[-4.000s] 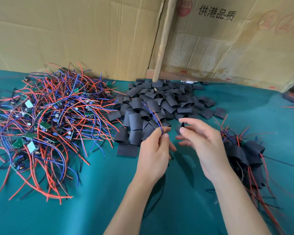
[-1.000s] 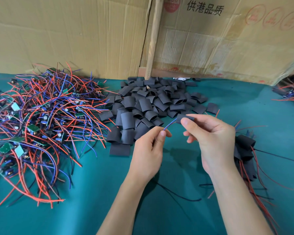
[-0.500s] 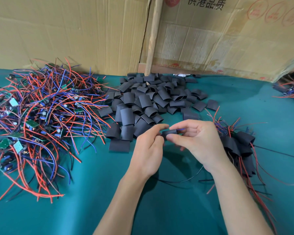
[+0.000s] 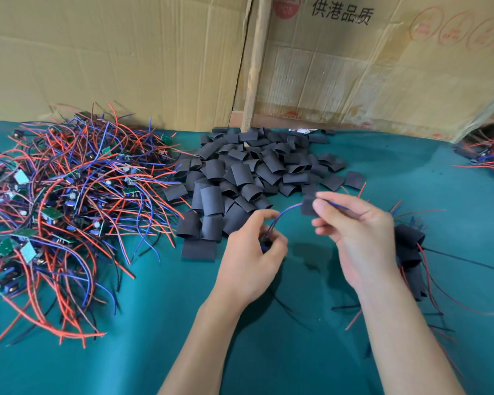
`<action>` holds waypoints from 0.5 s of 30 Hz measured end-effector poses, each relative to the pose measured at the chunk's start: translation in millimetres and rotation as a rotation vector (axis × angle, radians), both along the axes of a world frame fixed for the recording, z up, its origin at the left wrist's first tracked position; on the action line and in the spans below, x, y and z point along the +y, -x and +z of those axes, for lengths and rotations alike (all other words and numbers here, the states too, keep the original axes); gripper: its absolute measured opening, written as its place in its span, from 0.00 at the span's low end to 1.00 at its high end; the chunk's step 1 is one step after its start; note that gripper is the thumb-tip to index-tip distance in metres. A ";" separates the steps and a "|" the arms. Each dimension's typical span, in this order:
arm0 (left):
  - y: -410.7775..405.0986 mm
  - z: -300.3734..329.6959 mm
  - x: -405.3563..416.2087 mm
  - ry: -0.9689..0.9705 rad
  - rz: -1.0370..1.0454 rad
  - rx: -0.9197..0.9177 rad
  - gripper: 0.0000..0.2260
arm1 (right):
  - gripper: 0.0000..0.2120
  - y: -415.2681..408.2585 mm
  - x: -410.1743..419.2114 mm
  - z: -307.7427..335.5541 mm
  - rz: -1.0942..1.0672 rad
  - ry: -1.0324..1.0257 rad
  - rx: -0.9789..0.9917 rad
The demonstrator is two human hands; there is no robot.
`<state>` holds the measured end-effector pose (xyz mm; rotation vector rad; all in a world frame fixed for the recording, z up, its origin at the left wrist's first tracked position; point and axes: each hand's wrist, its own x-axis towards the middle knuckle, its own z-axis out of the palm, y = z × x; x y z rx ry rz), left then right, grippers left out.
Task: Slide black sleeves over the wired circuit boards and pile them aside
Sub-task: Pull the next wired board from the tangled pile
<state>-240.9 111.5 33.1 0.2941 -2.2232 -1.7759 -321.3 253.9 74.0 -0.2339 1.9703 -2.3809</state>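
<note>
- Our left hand (image 4: 251,252) pinches the board's wires (image 4: 283,216); our right hand (image 4: 354,226) pinches a black sleeve (image 4: 308,205) threaded on them.
- Bare green worktop (image 4: 154,337) lies lower centre, between the piles.

The left hand (image 4: 250,252) curls around a small dark part with a blue wire (image 4: 283,215) rising from it. The wire goes up and to the right into a black sleeve (image 4: 308,205), which the right hand (image 4: 354,232) pinches. Behind the hands lies a heap of black sleeves (image 4: 248,178), on the left a tangle of wired boards (image 4: 63,209), on the right a pile of sleeved boards (image 4: 409,252), all on the green cloth (image 4: 154,323).
</note>
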 end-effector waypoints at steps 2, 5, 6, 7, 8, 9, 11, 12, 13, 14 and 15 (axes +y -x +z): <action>1.9 -3.4 -0.1 0.016 0.003 0.003 0.07 | 0.07 2.2 5.6 2.1 -0.030 0.062 -0.016; 3.3 -4.8 -2.3 -0.041 -0.003 0.001 0.06 | 0.08 2.5 7.1 2.4 -0.034 0.068 -0.015; 3.6 -4.4 -3.3 -0.047 -0.014 -0.002 0.07 | 0.09 2.6 6.8 2.4 -0.037 0.075 -0.020; 3.6 -4.0 -3.6 -0.049 -0.026 -0.005 0.08 | 0.11 2.8 6.4 2.5 -0.041 0.086 -0.030; 3.8 -3.7 -3.9 -0.057 -0.036 -0.003 0.09 | 0.13 2.9 6.0 2.2 -0.043 0.097 -0.043; 3.6 -3.6 -4.1 -0.063 -0.042 0.005 0.10 | 0.15 3.1 4.9 1.4 -0.039 0.108 -0.057; 3.6 -3.5 -4.7 -0.078 -0.043 0.021 0.11 | 0.17 1.6 0.2 -0.8 -0.005 0.116 -0.083; 3.6 -3.5 -5.2 -0.096 -0.044 0.023 0.11 | 0.17 0.4 -3.3 -2.0 0.014 0.112 -0.095; 3.6 -3.4 -5.8 -0.119 -0.046 0.023 0.12 | 0.19 -0.7 -6.9 -3.2 0.024 0.115 -0.109; 4.0 -3.6 -6.4 -0.136 -0.046 0.024 0.12 | 0.20 -1.6 -9.5 -4.1 0.026 0.131 -0.125; 4.2 -3.6 -6.9 -0.145 -0.043 0.025 0.13 | 0.21 -2.1 -11.5 -4.8 0.024 0.164 -0.145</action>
